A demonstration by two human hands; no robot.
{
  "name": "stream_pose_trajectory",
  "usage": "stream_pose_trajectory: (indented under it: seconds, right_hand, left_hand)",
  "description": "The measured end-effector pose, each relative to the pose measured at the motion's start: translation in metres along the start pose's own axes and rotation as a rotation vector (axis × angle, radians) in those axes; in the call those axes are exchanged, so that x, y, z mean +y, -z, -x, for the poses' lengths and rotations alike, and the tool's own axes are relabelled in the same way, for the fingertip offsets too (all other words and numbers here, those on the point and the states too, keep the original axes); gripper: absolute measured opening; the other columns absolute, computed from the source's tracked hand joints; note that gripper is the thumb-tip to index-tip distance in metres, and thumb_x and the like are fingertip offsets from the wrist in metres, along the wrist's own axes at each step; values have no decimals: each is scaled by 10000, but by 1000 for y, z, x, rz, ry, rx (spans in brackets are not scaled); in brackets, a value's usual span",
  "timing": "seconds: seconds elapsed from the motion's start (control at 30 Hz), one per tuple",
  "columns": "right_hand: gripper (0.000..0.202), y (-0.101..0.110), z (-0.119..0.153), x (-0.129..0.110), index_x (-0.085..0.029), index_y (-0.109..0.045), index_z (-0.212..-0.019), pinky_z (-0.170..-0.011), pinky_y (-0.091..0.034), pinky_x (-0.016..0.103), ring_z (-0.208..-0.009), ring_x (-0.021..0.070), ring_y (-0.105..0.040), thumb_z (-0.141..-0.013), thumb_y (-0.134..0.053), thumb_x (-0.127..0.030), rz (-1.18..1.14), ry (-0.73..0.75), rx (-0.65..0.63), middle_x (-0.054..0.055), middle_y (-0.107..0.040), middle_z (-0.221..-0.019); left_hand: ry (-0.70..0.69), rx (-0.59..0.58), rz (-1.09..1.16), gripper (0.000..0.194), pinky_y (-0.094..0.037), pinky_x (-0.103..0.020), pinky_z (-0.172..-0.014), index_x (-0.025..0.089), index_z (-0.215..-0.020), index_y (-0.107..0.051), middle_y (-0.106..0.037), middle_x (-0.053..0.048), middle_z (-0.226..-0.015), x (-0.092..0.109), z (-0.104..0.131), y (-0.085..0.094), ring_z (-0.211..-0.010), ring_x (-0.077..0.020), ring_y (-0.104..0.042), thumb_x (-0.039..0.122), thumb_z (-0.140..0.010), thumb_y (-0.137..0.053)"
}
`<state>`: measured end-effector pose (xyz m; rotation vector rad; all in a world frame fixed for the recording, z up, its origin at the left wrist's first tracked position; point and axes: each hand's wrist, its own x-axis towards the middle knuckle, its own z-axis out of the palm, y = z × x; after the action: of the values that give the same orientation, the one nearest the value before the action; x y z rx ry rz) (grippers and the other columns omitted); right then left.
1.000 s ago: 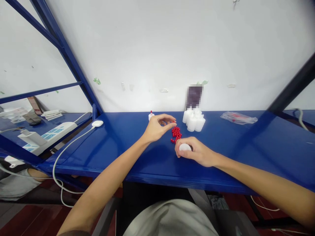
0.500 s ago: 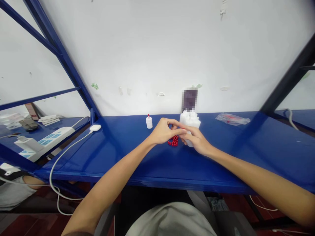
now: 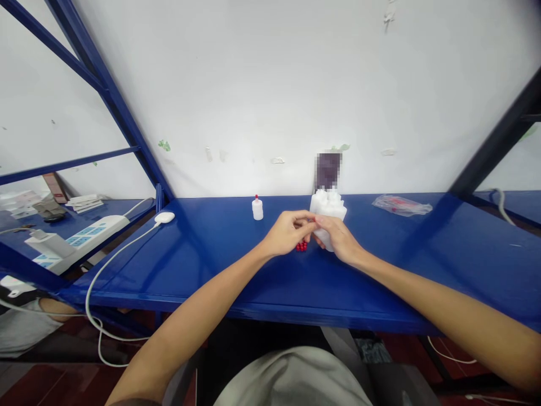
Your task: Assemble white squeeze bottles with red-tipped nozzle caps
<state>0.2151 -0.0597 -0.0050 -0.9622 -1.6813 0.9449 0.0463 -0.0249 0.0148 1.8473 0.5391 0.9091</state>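
Note:
A small white plastic bottle (image 3: 329,244) is in my right hand (image 3: 344,241), with the fingers closed around it. Above its top, my left hand (image 3: 287,232) is pinched, and its fingertips meet those of the right. The fingers cover a red cap at the bottle's tip almost fully. Loose red caps (image 3: 301,247) lie on the blue table just below the left hand, partly hidden by it. Behind my hands stands a cluster of white bottles (image 3: 327,203). Off to the left, a white bottle with a red cap (image 3: 257,208) stands upright alone.
A clear plastic bag (image 3: 401,205) with something red inside lies at the back right of the blue table (image 3: 203,270). A pixelated dark panel (image 3: 328,169) leans on the wall. On the left are a white cable plug (image 3: 164,217) and a power strip (image 3: 95,234).
My left hand has turned and lowered slightly over the red caps, hiding more of them. The fingertips of both hands have drawn closer together at the bottle's top.

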Motion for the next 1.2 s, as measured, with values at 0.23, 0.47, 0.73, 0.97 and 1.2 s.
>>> stream_pose_trajectory:
  seconds: [0.23,0.47,0.73,0.97,1.2]
  right_hand:
    - [349,2,2,9,-187,-596,-813,-670,-400,287,-682,159,-538,-963,-423,-450,226,21,56,0,-584,-715]
    - [377,2,4,12,-191,-583,-773,-652,-400,295,-620,164,-532,-965,-393,-454,193,-17,58,-3,-572,-622]
    - [397,1,3,14,-192,-570,-747,-622,-401,291,-585,152,-514,-970,-393,-468,175,-4,21,-8,-551,-606]
    - [368,2,2,14,-193,-573,-777,-613,-404,286,-571,148,-511,-967,-413,-466,156,-7,34,-15,-543,-601]
    - [394,2,2,12,-188,-580,-733,-567,-395,278,-530,142,-501,-958,-420,-469,150,-18,44,-12,-537,-576]
  left_hand:
    - [18,539,-247,284,-360,-187,-392,111,-974,-659,-552,38,-467,17,-13,99,-357,-70,-462,375,-870,-662]
    - [106,288,-548,354,-379,-205,-411,150,-1009,-688,-605,27,-551,-21,10,101,-351,-88,-494,467,-902,-573]
    - [153,162,-881,284,-462,-265,-677,192,-1087,-732,-624,2,-542,-54,3,93,-598,-175,-635,352,-929,-559]
    - [92,304,-978,325,-423,-276,-695,191,-1200,-674,-632,-9,-660,-47,9,83,-647,-173,-598,292,-917,-549]
    - [-107,-23,-845,405,-331,-258,-567,166,-481,-450,-420,31,-478,-32,17,32,-485,-91,-390,254,-873,-501]
